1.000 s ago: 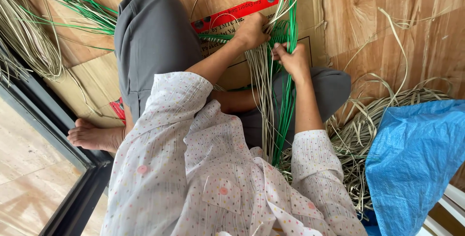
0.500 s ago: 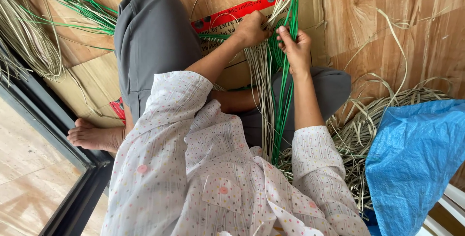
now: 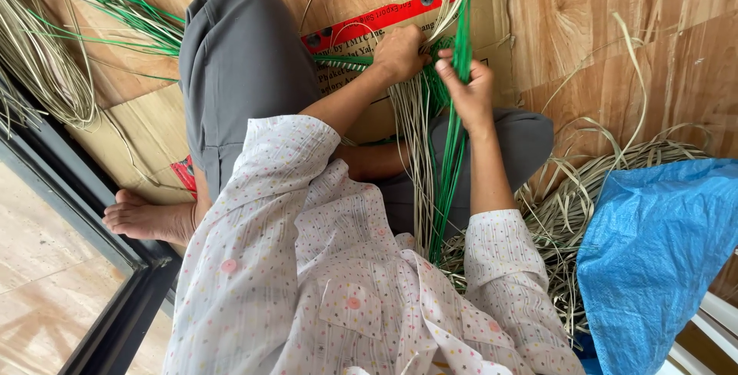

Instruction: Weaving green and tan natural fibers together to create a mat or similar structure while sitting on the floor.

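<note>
Left hand (image 3: 400, 52) grips pale reed strands (image 3: 415, 144); right hand (image 3: 467, 92), just right, clasps green strands (image 3: 450, 167) over cardboard (image 3: 492, 29).

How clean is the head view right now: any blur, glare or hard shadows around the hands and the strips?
Head view: soft, even daylight, with no glare on the wooden floor; the left hand and right hand are sharp, with no motion blur; the green strips and pale strips show individually; only faint shadows lie under the arms; the blue sack is bright but not blown out.
</note>
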